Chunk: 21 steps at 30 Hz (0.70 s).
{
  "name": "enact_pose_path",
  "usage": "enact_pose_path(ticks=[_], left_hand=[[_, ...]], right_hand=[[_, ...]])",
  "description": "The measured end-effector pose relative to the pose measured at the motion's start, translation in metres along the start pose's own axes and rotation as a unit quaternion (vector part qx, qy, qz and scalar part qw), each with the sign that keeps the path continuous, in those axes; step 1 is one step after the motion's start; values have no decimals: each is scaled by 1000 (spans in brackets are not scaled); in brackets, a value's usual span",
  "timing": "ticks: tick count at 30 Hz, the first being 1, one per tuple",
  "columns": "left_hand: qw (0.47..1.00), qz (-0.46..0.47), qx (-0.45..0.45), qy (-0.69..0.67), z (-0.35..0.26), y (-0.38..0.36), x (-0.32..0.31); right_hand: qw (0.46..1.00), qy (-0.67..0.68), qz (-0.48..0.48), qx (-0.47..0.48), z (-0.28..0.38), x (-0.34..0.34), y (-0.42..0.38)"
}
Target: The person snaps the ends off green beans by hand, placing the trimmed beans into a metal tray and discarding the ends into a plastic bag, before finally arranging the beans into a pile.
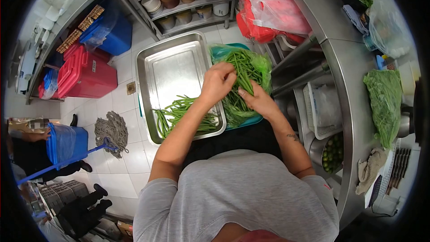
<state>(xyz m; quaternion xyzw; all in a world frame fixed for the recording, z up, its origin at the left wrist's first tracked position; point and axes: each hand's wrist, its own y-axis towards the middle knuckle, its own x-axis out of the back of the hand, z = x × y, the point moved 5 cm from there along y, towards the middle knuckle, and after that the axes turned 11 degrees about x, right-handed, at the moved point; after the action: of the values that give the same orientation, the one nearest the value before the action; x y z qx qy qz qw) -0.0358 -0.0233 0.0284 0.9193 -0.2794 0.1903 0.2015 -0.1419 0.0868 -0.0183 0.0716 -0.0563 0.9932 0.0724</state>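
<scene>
A pile of green beans (245,69) lies in a clear plastic bag on a teal tray (251,121). My left hand (218,82) is closed around a few beans at the pile's left side. My right hand (256,100) rests on the pile just below, fingers pinching bean stems. To the left stands a steel tray (168,67) with a smaller heap of sorted beans (177,114) at its near end, under my left forearm.
A steel counter (354,107) curves along the right, carrying a bag of greens (384,103) and a cloth (369,168). A bowl of limes (332,152) sits under it. A mop (112,130), red boxes (85,74), blue bin (66,142) and another person's legs (85,206) are on the left.
</scene>
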Motion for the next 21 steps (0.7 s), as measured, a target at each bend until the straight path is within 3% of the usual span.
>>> enact_pose_path(ticks=[1,3,6,10,15,21], left_hand=[[996,24,-60,58,-10,0,4],[966,76,-179,172,-31,-2,8],[950,118,-202,207,-45,-3,8],[950,149,-172,214,-33,0,10],[964,155,-97,192,-22,2,7],[978,100,-152,106,-37,1,4]], right_hand=[[996,84,17,-25,-5,3,0],[992,119,40,-25,-7,6,2],[994,93,47,-43,-4,3,2],[999,29,36,-23,-2,3,5],[996,50,46,-52,-2,11,2],[997,-37,48,-44,-10,19,5]])
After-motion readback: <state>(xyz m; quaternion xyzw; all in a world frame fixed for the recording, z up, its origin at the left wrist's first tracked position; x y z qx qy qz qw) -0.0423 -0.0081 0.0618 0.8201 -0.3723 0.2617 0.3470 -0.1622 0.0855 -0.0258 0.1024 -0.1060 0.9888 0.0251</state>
